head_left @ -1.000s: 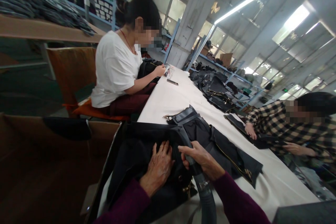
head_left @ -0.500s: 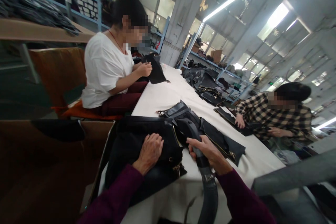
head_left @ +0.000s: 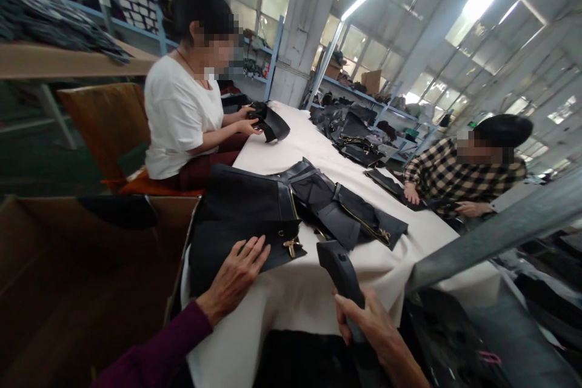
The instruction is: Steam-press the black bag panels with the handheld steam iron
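Note:
My left hand point(head_left: 236, 279) lies flat with its fingers out on the near edge of a black bag piece point(head_left: 211, 254). Gold-coloured zip hardware point(head_left: 291, 247) shows at that piece's right end. My right hand point(head_left: 370, 318) is wrapped round a dark vacuum cleaner hose handle point(head_left: 342, 270); its tip points up and away, just short of the pile and apart from the bag piece. Farther off lie more black bag pieces point(head_left: 327, 203) with gold zips, partly overlapping one another.
A cardboard box point(head_left: 40, 273) stands at the left, against the cloth-covered table point(head_left: 286, 303). A slanted metal post point(head_left: 495, 233) crosses the right side. Two co-workers, in a white shirt point(head_left: 179, 121) and a checked shirt point(head_left: 448, 176), handle black pieces. Another black heap point(head_left: 350, 127) lies farther back.
The hose handle has come back from over the bag pieces towards me, with my right hand on it. My left hand has slid left and nearer, and the near piece's front edge is folded back.

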Demonstrator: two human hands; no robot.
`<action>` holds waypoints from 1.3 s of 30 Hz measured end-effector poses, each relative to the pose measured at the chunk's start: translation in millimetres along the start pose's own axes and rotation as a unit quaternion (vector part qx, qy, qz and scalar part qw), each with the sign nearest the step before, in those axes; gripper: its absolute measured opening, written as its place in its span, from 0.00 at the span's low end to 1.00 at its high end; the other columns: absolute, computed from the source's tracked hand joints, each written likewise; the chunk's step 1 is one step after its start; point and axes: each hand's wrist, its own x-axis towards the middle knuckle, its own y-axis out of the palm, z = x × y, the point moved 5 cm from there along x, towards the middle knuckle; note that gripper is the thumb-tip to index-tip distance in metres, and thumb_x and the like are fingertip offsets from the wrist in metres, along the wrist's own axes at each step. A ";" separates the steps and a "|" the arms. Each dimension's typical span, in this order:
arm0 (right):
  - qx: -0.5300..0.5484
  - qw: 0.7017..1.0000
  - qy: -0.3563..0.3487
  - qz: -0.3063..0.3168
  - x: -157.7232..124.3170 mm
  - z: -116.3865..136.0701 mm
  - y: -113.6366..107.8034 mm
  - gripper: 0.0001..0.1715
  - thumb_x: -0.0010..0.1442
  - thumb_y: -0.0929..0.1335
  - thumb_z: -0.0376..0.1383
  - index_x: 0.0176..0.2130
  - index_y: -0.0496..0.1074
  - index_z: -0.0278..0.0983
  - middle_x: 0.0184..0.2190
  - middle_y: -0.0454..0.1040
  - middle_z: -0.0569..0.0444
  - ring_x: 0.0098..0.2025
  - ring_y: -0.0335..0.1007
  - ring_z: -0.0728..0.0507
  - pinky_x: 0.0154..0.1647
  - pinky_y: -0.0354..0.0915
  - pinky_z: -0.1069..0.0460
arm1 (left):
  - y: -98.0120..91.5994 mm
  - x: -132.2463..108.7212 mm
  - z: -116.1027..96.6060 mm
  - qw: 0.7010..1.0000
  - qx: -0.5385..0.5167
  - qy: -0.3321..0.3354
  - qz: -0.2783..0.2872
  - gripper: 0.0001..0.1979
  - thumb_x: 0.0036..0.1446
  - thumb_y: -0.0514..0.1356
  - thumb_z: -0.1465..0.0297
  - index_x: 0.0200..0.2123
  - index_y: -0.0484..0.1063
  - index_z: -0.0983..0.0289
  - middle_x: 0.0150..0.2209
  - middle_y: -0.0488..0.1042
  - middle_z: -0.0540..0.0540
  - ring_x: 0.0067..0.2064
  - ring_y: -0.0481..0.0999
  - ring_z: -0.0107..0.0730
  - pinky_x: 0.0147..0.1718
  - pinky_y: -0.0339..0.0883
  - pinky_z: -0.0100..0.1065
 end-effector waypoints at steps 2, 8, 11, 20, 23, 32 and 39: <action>-0.008 1.000 -0.005 0.004 -8.9 -0.5 -0.8 0.25 0.53 0.67 0.51 0.35 0.65 0.31 0.18 0.66 0.57 0.16 0.61 0.51 0.16 0.57 0.57 | -7.5 10.0 3.5 0.999 -0.047 -0.016 0.020 0.24 0.57 0.45 0.84 0.55 0.65 0.68 0.55 0.67 0.64 0.55 0.65 0.47 0.50 0.63 0.47; 0.002 1.000 -0.019 0.008 -38.2 9.4 -13.2 0.28 0.53 0.66 0.51 0.42 0.62 0.30 0.18 0.65 0.59 0.16 0.60 0.51 0.17 0.57 0.57 | -62.4 37.8 16.5 0.854 -0.458 -0.243 -0.036 0.15 0.61 0.49 0.64 0.29 0.69 0.66 0.30 0.68 0.55 0.31 0.67 0.34 0.32 0.60 0.35; 0.003 1.000 -0.012 0.003 -51.8 15.0 -17.4 0.32 0.54 0.66 0.52 0.46 0.60 0.30 0.20 0.66 0.59 0.17 0.61 0.52 0.19 0.56 0.57 | -66.7 39.0 10.1 0.638 -0.683 -0.354 -0.029 0.18 0.50 0.59 0.57 0.34 0.70 0.67 0.26 0.69 0.53 0.27 0.66 0.32 0.26 0.59 0.32; 0.017 0.998 -0.024 0.047 -60.3 52.4 6.4 0.36 0.51 0.67 0.52 0.49 0.57 0.30 0.21 0.67 0.58 0.19 0.62 0.51 0.22 0.56 0.55 | -45.6 28.7 -3.7 0.540 -0.737 -0.386 -0.127 0.29 0.52 0.61 0.52 0.48 0.69 0.68 0.34 0.75 0.55 0.30 0.71 0.30 0.27 0.63 0.28; -0.003 0.998 -0.017 0.068 -53.9 62.7 22.3 0.32 0.51 0.66 0.47 0.48 0.56 0.30 0.20 0.68 0.58 0.19 0.62 0.51 0.22 0.57 0.56 | -51.6 27.7 -4.6 0.591 -0.713 -0.355 -0.128 0.27 0.55 0.58 0.53 0.51 0.69 0.66 0.42 0.75 0.57 0.37 0.74 0.34 0.33 0.65 0.29; 0.038 0.992 -0.062 0.105 -25.4 101.3 42.7 0.28 0.52 0.68 0.48 0.44 0.60 0.31 0.21 0.67 0.58 0.18 0.61 0.52 0.18 0.58 0.57 | -59.8 23.7 -6.7 0.593 -0.726 -0.335 -0.091 0.28 0.51 0.64 0.55 0.49 0.71 0.69 0.37 0.76 0.57 0.33 0.73 0.34 0.29 0.66 0.29; 0.026 0.990 -0.096 0.102 -15.4 112.4 47.8 0.25 0.53 0.67 0.49 0.40 0.63 0.32 0.22 0.67 0.57 0.18 0.61 0.52 0.17 0.58 0.57 | -53.5 17.4 0.5 0.511 -0.768 -0.370 -0.109 0.24 0.52 0.64 0.57 0.46 0.71 0.69 0.25 0.70 0.50 0.22 0.65 0.25 0.18 0.59 0.25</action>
